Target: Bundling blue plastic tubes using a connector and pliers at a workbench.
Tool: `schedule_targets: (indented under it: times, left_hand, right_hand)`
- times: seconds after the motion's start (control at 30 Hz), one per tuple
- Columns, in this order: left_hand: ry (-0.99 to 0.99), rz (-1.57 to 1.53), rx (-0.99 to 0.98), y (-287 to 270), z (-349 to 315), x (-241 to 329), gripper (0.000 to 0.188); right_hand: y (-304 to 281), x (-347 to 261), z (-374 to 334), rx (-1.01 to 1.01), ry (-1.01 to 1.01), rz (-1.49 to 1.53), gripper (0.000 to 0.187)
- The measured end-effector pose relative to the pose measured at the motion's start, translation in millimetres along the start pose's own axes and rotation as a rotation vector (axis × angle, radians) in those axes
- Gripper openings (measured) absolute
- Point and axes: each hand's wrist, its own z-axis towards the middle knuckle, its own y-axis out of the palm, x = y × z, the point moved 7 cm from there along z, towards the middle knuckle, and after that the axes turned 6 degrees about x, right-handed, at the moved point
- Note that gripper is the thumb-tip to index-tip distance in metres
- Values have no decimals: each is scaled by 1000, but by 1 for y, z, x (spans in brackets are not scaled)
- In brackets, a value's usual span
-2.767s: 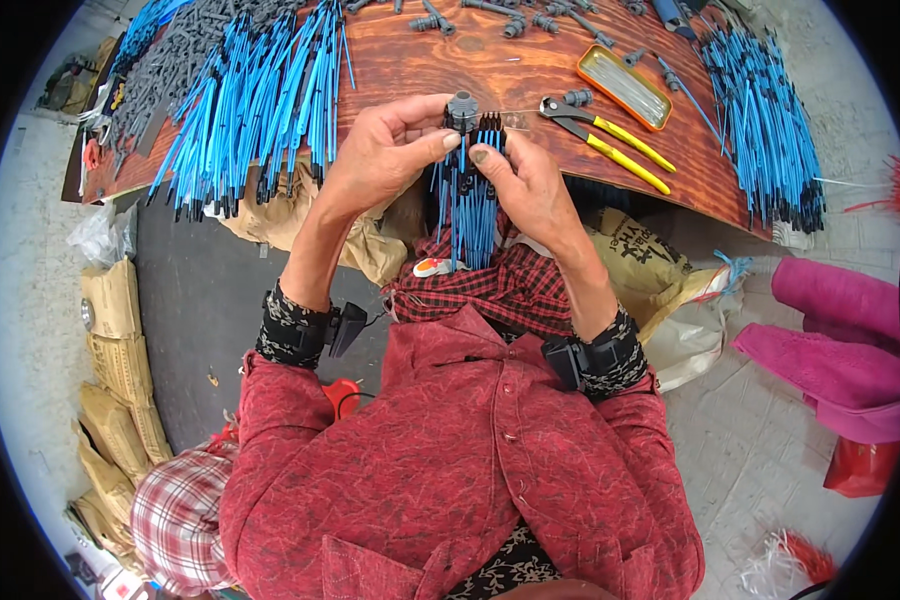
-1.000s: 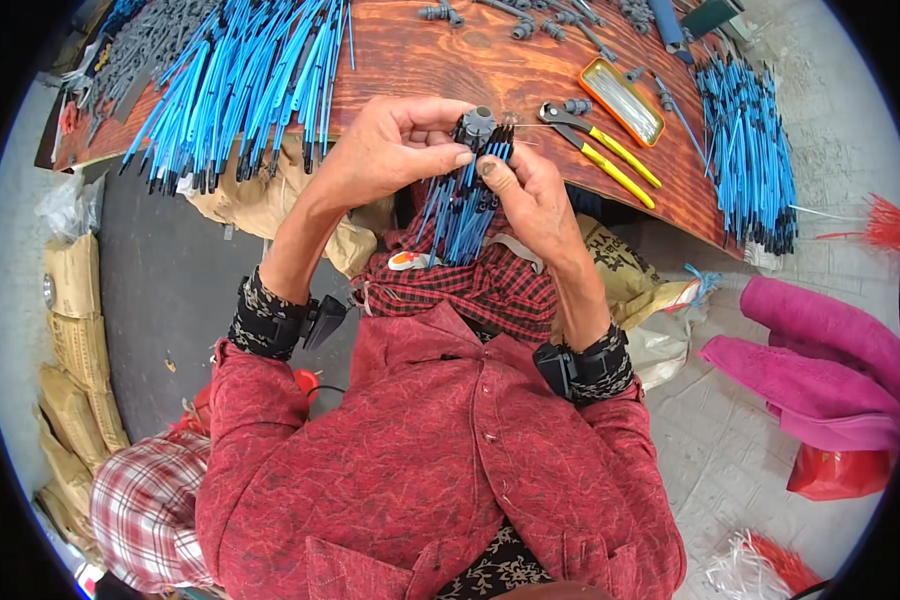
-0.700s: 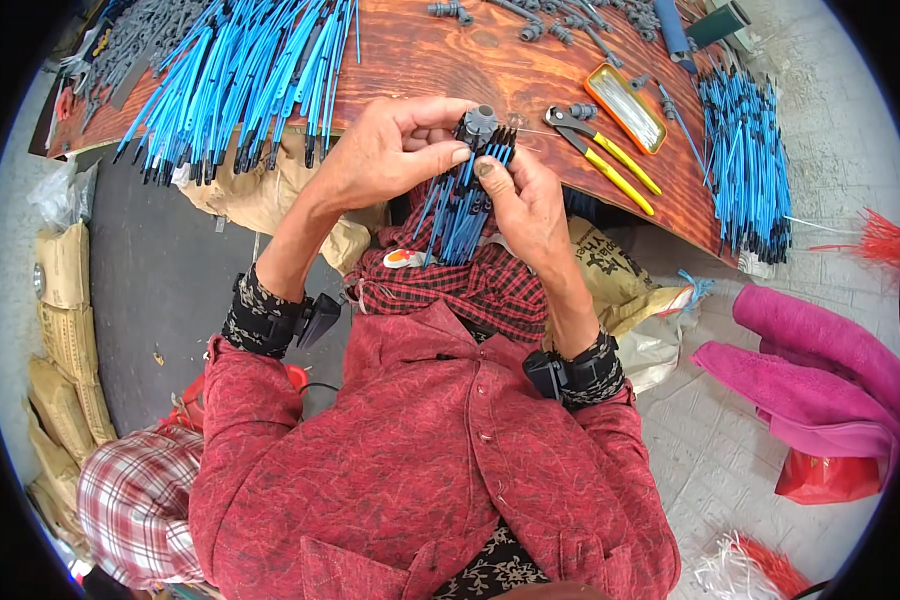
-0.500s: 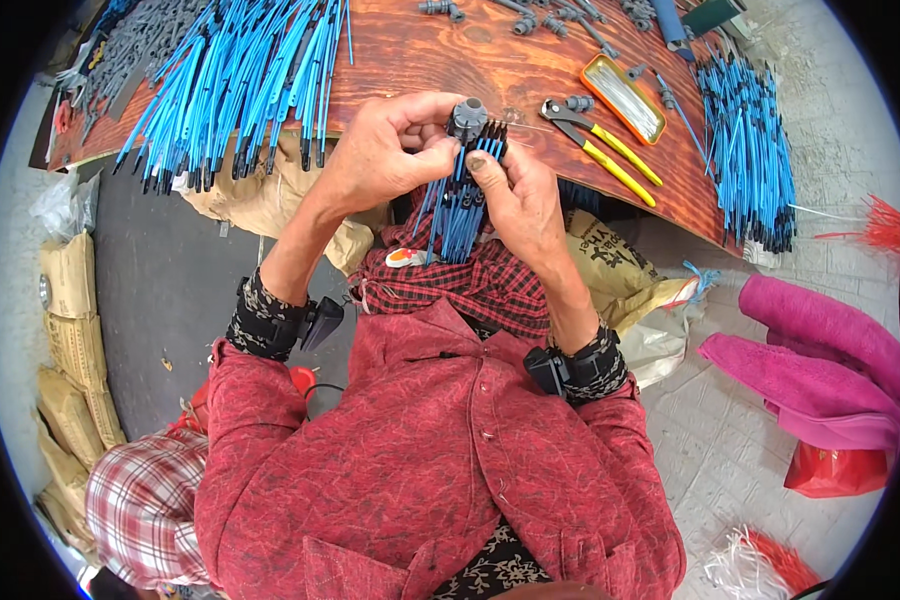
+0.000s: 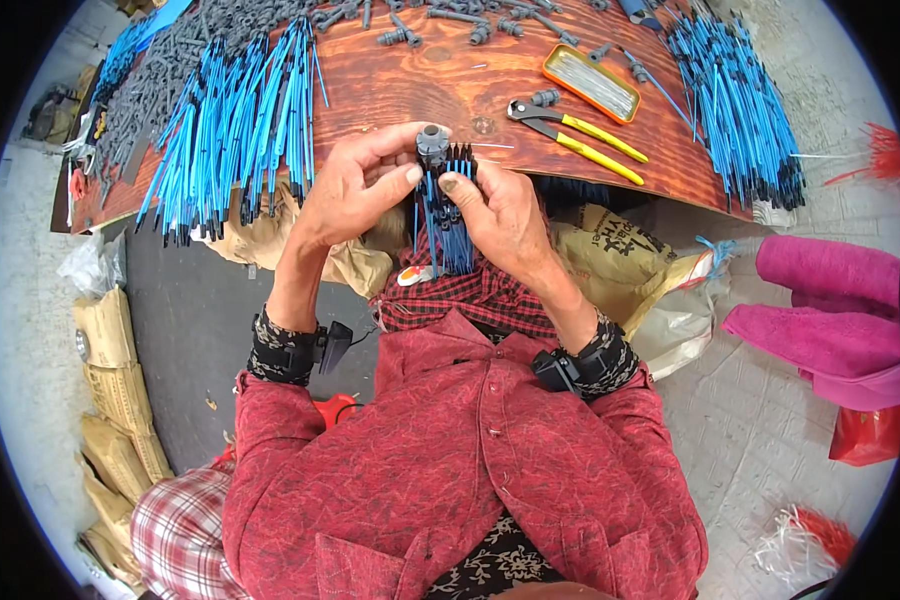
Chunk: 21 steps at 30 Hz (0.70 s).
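Left hand (image 5: 358,195), in the head view, curls thumb and fingers around a grey, ribbed, cylindrical plastic fitting (image 5: 433,142), though its far fingertips are hidden. Right hand (image 5: 500,215) pinches a bundle of slim, black-tipped blue rods (image 5: 457,245) just beside it, at the near edge of the glossy, red-brown wood-grain surface (image 5: 400,90). Should that thumb's pressure slacken, the thin rods could slide apart and drop onto the red-and-black checked cloth (image 5: 440,293) below.

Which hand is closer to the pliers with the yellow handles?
Right. The right hand is left of and below the pliers in the picture; the left hand is farther left, at the grey fitting.
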Motion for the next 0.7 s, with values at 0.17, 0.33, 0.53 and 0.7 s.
schedule_targets:
  times: [0.17, 0.33, 0.53, 0.7]
  left_hand:
    - [-57, 87, 32, 9, 2, -6, 45]
    - [-15, 4, 161, 10, 0, 9, 29]
    - [-69, -29, 184, 8, 4, 0, 28]
    - [-70, -44, 199, 6, -2, 0, 31]
  right_hand:
    - [1, 1, -3, 61, -54, 44, 24]
    - [-3, -12, -5, 80, -140, -13, 24]
    - [1, -8, -2, 96, -194, -78, 25]
    - [3, -8, -6, 108, -232, -131, 29]
